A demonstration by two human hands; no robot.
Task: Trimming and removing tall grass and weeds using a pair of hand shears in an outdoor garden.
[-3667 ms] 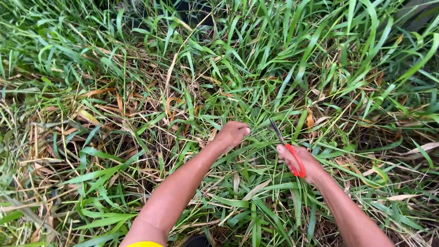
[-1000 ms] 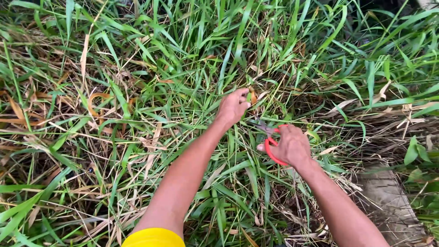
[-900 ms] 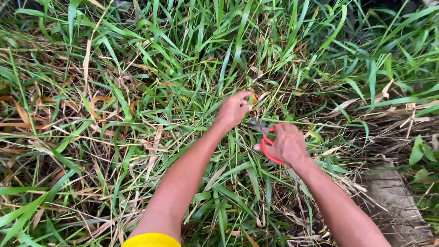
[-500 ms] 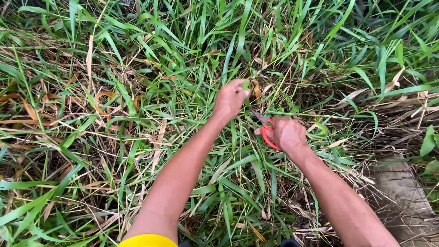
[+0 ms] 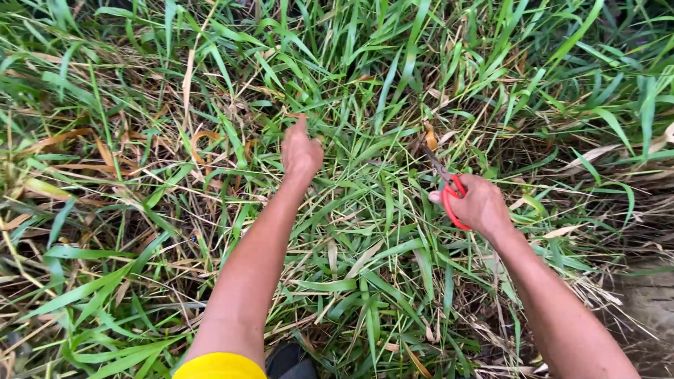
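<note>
Tall green grass [image 5: 365, 77] with dry brown blades covers the ground. My right hand [image 5: 481, 205] grips red-handled scissors [image 5: 449, 189]; their dark blades point up and left into the stems. My left hand [image 5: 300, 151] reaches forward to the left of the scissors, fingers stretched out over flattened grass blades, holding nothing I can see. A yellow sleeve edge [image 5: 219, 366] shows at the bottom of my left arm.
A bare patch of dirt or stone [image 5: 649, 309] lies at the lower right. Dry, bent brown leaves [image 5: 203, 140] lie at the left. A dark shoe tip [image 5: 288, 361] shows at the bottom middle.
My left hand let go of the grass clump beside the scissors and moved left with fingers extended. The right hand with the scissors stayed near the same stems; the view shifted.
</note>
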